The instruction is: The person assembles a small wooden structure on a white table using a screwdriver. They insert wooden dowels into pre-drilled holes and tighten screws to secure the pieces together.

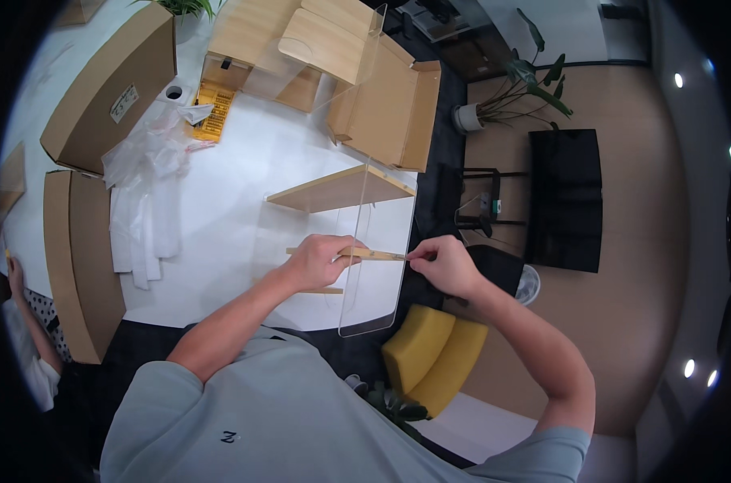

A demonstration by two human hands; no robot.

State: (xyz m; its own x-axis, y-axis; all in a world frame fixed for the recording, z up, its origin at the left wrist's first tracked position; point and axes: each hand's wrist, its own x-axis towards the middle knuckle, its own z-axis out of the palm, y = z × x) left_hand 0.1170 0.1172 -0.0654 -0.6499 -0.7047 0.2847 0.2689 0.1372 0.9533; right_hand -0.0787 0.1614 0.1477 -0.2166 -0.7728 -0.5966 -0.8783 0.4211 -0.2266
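Observation:
My left hand (321, 262) is closed around a narrow light-wood board (375, 254) seen nearly edge-on. A clear plastic panel (370, 306) stands across that board's right end. On the panel's outer side, my right hand (447, 266) has thumb and forefinger pinched together close to the board's end. Whatever lies between those fingertips is too small to make out. Farther back, a wider light-wood board (321, 193) stands on edge, its right end also meeting the panel. Part of another thin wooden piece (325, 291) shows below my left hand.
An opened cardboard box (389, 109) and wooden panels (321, 40) sit at the far side. Long cartons (84, 266), plastic wrapping (148, 161) and a yellow tool case (214, 113) lie leftward on the white table (220, 266). Another person's hand (15, 278) shows far left; a yellow seat (434, 354) stands right.

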